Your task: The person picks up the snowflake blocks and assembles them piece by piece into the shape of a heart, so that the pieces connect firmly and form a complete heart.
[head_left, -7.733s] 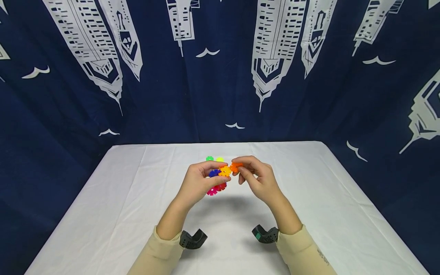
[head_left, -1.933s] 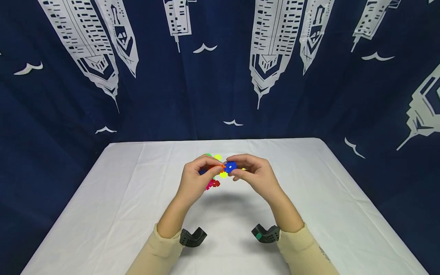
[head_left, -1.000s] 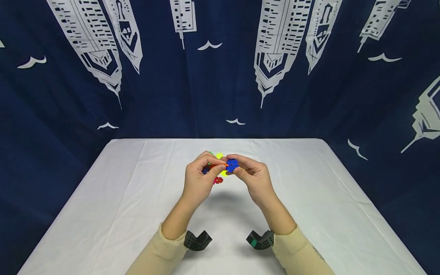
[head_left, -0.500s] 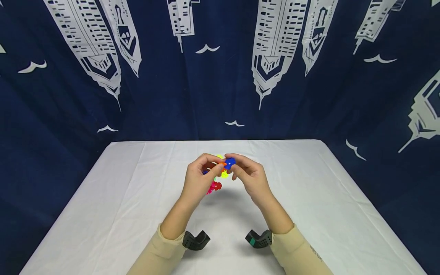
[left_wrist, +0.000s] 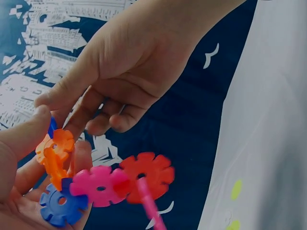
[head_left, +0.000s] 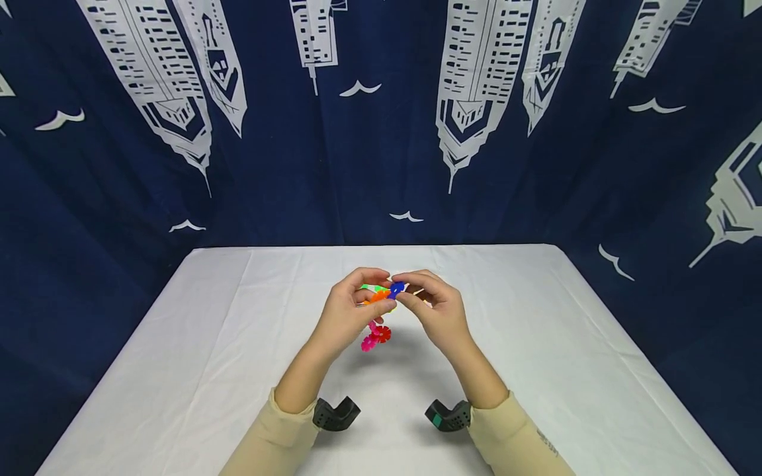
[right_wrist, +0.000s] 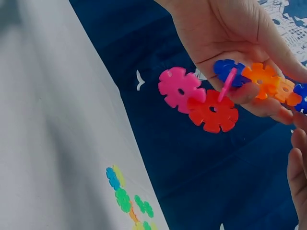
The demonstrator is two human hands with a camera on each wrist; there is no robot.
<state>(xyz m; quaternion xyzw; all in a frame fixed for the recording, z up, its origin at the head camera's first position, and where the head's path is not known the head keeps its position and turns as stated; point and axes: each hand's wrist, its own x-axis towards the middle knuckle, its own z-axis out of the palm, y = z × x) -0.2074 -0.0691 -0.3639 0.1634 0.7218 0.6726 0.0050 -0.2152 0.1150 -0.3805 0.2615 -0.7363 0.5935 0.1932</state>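
Note:
My left hand [head_left: 350,305] holds a joined chain of notched plastic discs, thumb and fingers about the orange discs [right_wrist: 260,80]. From the chain's near end hang a blue disc [left_wrist: 62,206], a pink disc [left_wrist: 100,187], a red disc [left_wrist: 147,176] and another pink disc [left_wrist: 152,206] seen nearly edge-on. My right hand [head_left: 437,307] pinches a blue disc [head_left: 397,289] between thumb and fingers, right at the outer orange disc. In the right wrist view only the right hand's fingers [right_wrist: 297,163] show, at the right edge.
Loose or joined discs lie on the white table [head_left: 238,370] beyond the hands: a green disc [right_wrist: 123,200], a blue disc [right_wrist: 112,178] and several others. Both wrists wear black camera mounts [head_left: 336,414]. A dark blue printed curtain [head_left: 381,165] hangs behind the table.
Earlier, my right hand brought an orange disc to the chain; since then it has taken a blue disc. In the last second the chain has turned, and its pink and red end hangs lower.

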